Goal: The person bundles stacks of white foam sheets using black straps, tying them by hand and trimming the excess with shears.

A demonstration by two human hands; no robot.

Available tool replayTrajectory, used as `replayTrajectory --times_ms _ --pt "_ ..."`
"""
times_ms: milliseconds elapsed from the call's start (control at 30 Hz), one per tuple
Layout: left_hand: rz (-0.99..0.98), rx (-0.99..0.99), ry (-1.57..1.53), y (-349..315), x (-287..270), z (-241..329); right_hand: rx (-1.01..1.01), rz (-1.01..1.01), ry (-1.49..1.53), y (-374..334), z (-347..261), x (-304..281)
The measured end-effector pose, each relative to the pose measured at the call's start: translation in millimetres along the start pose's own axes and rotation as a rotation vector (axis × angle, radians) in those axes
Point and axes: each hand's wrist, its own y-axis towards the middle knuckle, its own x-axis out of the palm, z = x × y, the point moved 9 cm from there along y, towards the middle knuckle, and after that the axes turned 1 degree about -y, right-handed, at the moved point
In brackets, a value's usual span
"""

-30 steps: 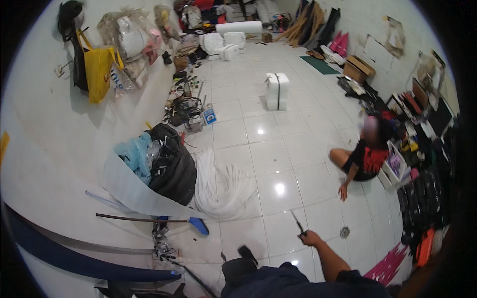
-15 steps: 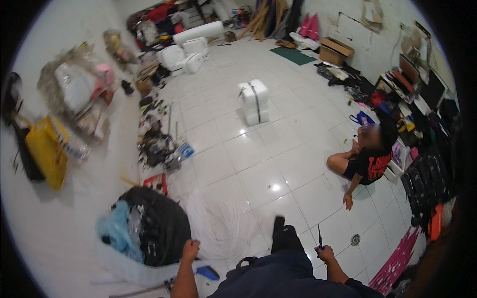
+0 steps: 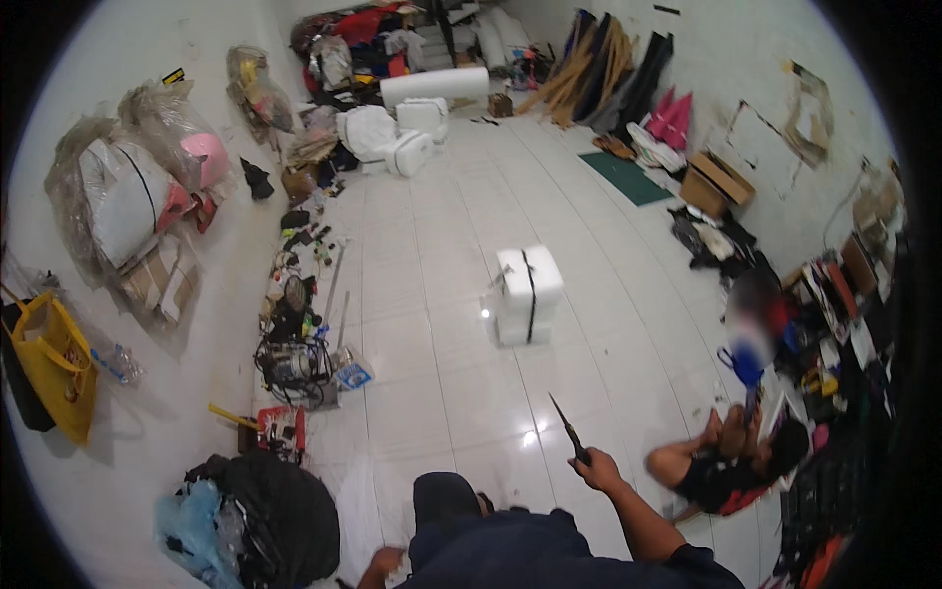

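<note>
My right hand (image 3: 601, 473) is closed around dark-handled scissors (image 3: 572, 432). Their long, narrow blades point up and away from me. My left hand (image 3: 386, 562) is low by my body at the bottom edge; it is small and blurred, so its fingers do not show clearly. Beside it on the floor lies pale white material (image 3: 358, 520). Farther ahead, a white block-shaped bundle (image 3: 530, 290) stands upright on the tiles, bound with a black strap, apart from both hands.
A seated person (image 3: 731, 466) is at the right. A black bag (image 3: 285, 515) with blue plastic lies at the lower left. Clutter lines both walls. White wrapped bundles (image 3: 378, 137) and a white roll (image 3: 435, 86) lie at the back, a cardboard box (image 3: 714, 185) at the right wall.
My view has tilted up and forward. My right hand has risen and reached forward with the scissors. My left hand has dropped close to my body. The seated person has drawn an arm in.
</note>
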Motion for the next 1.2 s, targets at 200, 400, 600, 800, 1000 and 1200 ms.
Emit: replayTrajectory --times_ms 200,400,600,800,1000,1200 --pt "-0.227 -0.604 -0.568 90 -53 -61 -0.209 0.012 0.079 224 -134 -23" --pt "0.060 -0.520 -0.337 230 -272 -165 0.147 -0.287 0.524 345 -215 31" --pt "0.774 -0.461 -0.955 379 -630 -159 0.275 -0.321 0.622 441 -238 13" --pt "0.747 -0.584 -1.022 473 -724 -231 0.208 -0.355 0.543 617 -282 -21" --pt "0.359 -0.958 -1.174 512 -663 -275 -0.125 -0.418 -0.030 850 -396 -68" --pt "0.196 -0.981 -1.370 563 -614 -321 -0.239 -0.522 -0.349 1059 -538 -29"
